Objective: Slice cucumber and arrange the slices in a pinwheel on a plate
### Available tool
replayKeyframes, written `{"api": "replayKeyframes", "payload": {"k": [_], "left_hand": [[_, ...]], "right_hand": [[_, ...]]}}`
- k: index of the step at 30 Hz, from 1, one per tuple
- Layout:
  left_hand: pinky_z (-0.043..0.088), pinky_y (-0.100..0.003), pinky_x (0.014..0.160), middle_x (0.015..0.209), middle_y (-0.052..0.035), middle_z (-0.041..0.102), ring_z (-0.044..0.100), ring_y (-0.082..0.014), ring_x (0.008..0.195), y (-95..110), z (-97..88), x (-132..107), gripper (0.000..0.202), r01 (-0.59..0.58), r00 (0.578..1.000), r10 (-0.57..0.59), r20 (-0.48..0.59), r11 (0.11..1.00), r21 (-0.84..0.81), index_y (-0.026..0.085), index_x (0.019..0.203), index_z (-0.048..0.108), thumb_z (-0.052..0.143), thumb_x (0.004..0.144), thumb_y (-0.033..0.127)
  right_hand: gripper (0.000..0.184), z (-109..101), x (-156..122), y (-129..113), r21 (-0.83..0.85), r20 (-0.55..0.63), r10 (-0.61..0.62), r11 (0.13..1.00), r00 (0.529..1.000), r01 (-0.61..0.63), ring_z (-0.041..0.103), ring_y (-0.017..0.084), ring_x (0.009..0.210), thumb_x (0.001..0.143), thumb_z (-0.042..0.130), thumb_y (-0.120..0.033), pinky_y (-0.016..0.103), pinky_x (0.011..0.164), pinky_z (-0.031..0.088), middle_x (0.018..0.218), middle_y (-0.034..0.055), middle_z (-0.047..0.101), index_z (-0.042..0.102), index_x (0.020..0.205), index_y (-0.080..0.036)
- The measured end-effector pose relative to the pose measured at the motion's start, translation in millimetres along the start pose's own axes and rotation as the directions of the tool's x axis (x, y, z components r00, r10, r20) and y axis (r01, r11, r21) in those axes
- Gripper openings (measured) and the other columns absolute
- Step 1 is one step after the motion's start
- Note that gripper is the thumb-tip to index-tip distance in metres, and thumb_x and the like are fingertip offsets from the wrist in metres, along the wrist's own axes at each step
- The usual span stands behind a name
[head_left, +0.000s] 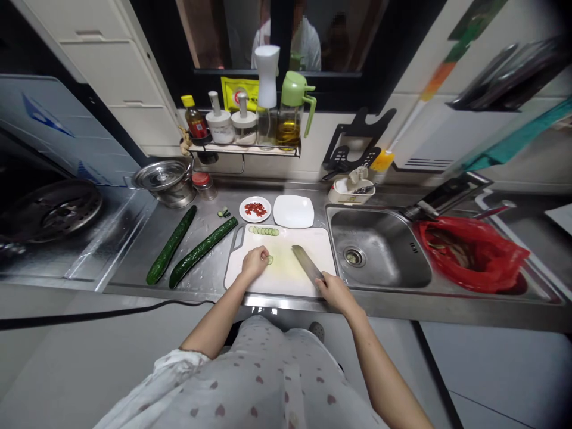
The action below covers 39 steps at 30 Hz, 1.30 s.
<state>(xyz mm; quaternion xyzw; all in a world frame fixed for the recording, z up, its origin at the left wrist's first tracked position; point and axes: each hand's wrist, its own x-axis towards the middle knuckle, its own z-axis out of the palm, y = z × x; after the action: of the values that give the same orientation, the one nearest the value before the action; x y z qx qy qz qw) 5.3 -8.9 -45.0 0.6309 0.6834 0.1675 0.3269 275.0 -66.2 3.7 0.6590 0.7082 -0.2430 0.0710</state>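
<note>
My left hand (pixel 254 262) rests on the white cutting board (pixel 286 277), fingers curled around a small cucumber piece (pixel 270 260). My right hand (pixel 334 292) grips the handle of a kitchen knife (pixel 306 263), whose blade lies over the board pointing away from me. A row of cucumber slices (pixel 264 230) lies at the board's far edge. Two whole cucumbers (pixel 171 244) (pixel 203 251) lie on the steel counter left of the board, with cut ends (pixel 223 211) beyond them.
A small plate of red chillies (pixel 255 209) and an empty white plate (pixel 294 211) sit behind the board. The sink (pixel 375 247) is to the right, with a red bag (pixel 473 250) beyond it. A steel pot (pixel 163 180), stove (pixel 49 208) and condiment shelf (pixel 245 146) stand left and behind.
</note>
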Motion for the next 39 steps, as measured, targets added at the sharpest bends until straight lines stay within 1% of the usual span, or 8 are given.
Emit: {"api": "replayKeyframes", "payload": {"k": [4, 8, 13, 24, 29, 31, 35, 39], "left_hand": [[0.041, -0.024, 0.068, 0.085, 0.002, 0.068, 0.06, -0.0133, 0.077, -7, -6.5, 10, 0.013, 0.125, 0.983, -0.136, -0.121, 0.987, -0.099, 0.024, 0.087, 0.063, 0.062, 0.078, 0.034], [0.041, -0.026, 0.073, 0.087, 0.0022, 0.069, 0.061, -0.015, 0.081, -15, -20.4, 28, 0.017, 0.274, 0.922, -0.302, -0.243, 0.951, -0.142, 0.025, 0.088, 0.063, 0.063, 0.077, 0.038], [0.039, -0.031, 0.082, 0.088, 0.0041, 0.07, 0.061, -0.0177, 0.089, -22, -29.5, 46, 0.013, 0.345, 0.889, -0.359, -0.286, 0.933, -0.099, 0.028, 0.089, 0.065, 0.061, 0.077, 0.034], [0.038, -0.034, 0.082, 0.091, -0.0029, 0.071, 0.061, -0.0229, 0.093, -27, -30.8, 56, 0.018, 0.337, 0.899, -0.291, -0.328, 0.937, 0.092, 0.029, 0.092, 0.067, 0.052, 0.082, 0.029], [0.038, -0.037, 0.084, 0.093, -0.0045, 0.07, 0.059, -0.0251, 0.096, -28, -31.5, 54, 0.017, 0.315, 0.906, -0.257, -0.336, 0.94, 0.13, 0.028, 0.089, 0.068, 0.052, 0.082, 0.029], [0.037, -0.038, 0.085, 0.096, -0.0055, 0.069, 0.058, -0.0262, 0.098, -26, -30.8, 53, 0.019, 0.301, 0.903, -0.239, -0.356, 0.945, 0.128, 0.028, 0.094, 0.068, 0.052, 0.083, 0.028], [0.036, -0.039, 0.089, 0.106, -0.008, 0.064, 0.055, -0.026, 0.105, -14, -24.2, 55, 0.034, 0.208, 0.902, -0.147, -0.406, 0.972, 0.109, 0.027, 0.117, 0.06, 0.053, 0.085, 0.032], [0.034, -0.04, 0.093, 0.112, -0.0093, 0.061, 0.051, -0.0267, 0.11, 7, -11.8, 61, 0.034, 0.071, 0.943, -0.009, -0.332, 0.982, 0.174, 0.027, 0.119, 0.06, 0.05, 0.087, 0.036]], "right_hand": [[0.025, 1, 4, -2, -0.029, -0.027, 0.111, 0.993, 0.994, -0.111, 0.062, 0.019, 0.085, 0.095, 0.037, -0.029, 0.025, 0.064, 0.029, 0.092, 0.0121, 0.068, 0.055, 0.103, -0.014], [0.025, 1, 7, -7, -0.041, -0.057, 0.195, 0.979, 0.979, -0.198, 0.063, 0.021, 0.085, 0.094, 0.037, -0.026, 0.026, 0.064, 0.031, 0.094, 0.013, 0.068, 0.051, 0.11, -0.013], [0.025, 3, 9, -10, -0.066, -0.065, 0.207, 0.975, 0.976, -0.212, 0.064, 0.023, 0.087, 0.093, 0.035, -0.025, 0.028, 0.066, 0.034, 0.095, 0.0135, 0.068, 0.05, 0.11, -0.015], [0.028, 3, 11, -11, -0.095, -0.027, 0.203, 0.974, 0.979, -0.204, 0.064, 0.024, 0.09, 0.094, 0.033, -0.025, 0.03, 0.071, 0.039, 0.097, 0.0143, 0.067, 0.05, 0.114, -0.017], [0.028, 4, 12, -10, -0.098, -0.02, 0.203, 0.974, 0.979, -0.204, 0.064, 0.023, 0.09, 0.094, 0.033, -0.026, 0.028, 0.071, 0.039, 0.096, 0.0132, 0.067, 0.05, 0.114, -0.018], [0.029, 6, 13, -9, -0.096, -0.026, 0.204, 0.974, 0.979, -0.206, 0.064, 0.023, 0.089, 0.093, 0.032, -0.026, 0.028, 0.07, 0.038, 0.096, 0.013, 0.067, 0.05, 0.114, -0.017], [0.03, 7, 14, -9, -0.081, -0.015, 0.198, 0.977, 0.98, -0.198, 0.064, 0.023, 0.088, 0.093, 0.032, -0.026, 0.029, 0.07, 0.038, 0.095, 0.0128, 0.067, 0.05, 0.115, -0.018], [0.03, 6, 14, -9, -0.081, -0.006, 0.192, 0.978, 0.981, -0.192, 0.064, 0.022, 0.088, 0.092, 0.031, -0.025, 0.029, 0.07, 0.037, 0.095, 0.0124, 0.067, 0.049, 0.115, -0.018]]}}
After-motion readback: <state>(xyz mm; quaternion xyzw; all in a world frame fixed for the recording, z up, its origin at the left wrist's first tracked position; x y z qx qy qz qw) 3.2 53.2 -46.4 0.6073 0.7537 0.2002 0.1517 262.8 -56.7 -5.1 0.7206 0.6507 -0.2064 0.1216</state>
